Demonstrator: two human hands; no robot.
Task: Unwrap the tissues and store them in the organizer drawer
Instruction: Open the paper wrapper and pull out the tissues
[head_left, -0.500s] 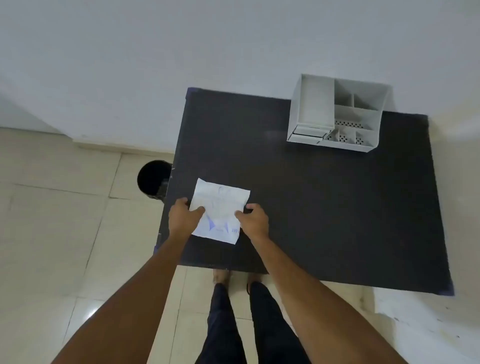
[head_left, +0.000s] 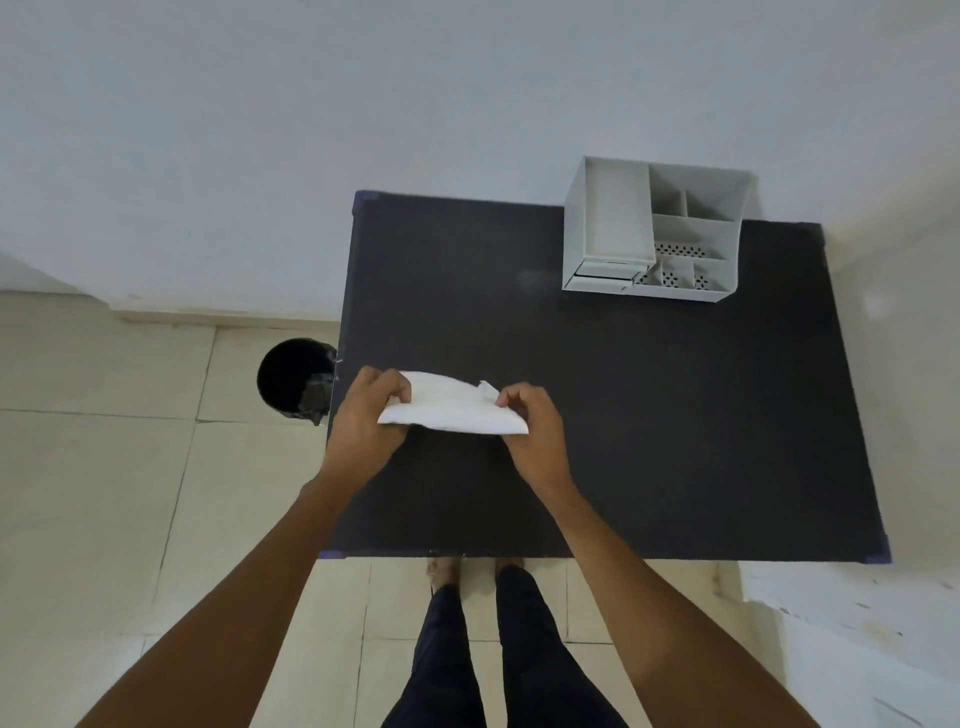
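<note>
A white tissue pack (head_left: 451, 408) is held above the left part of the black table (head_left: 649, 415), tilted so that its plain side faces me. My left hand (head_left: 370, 413) grips its left end. My right hand (head_left: 532, 426) pinches its right end near a torn-looking edge at the top. A white desk organizer (head_left: 657, 234) stands at the table's far right, with open compartments on top and a small drawer (head_left: 602, 275) low on its front left; the drawer looks closed.
A black round bin (head_left: 293, 379) stands on the tiled floor just left of the table. A white wall runs behind the table. My legs and feet show below the table's near edge.
The pack lay flat on the table under both hands; now it is lifted and tipped up, so the printed face no longer shows. Both hands have shifted with it.
</note>
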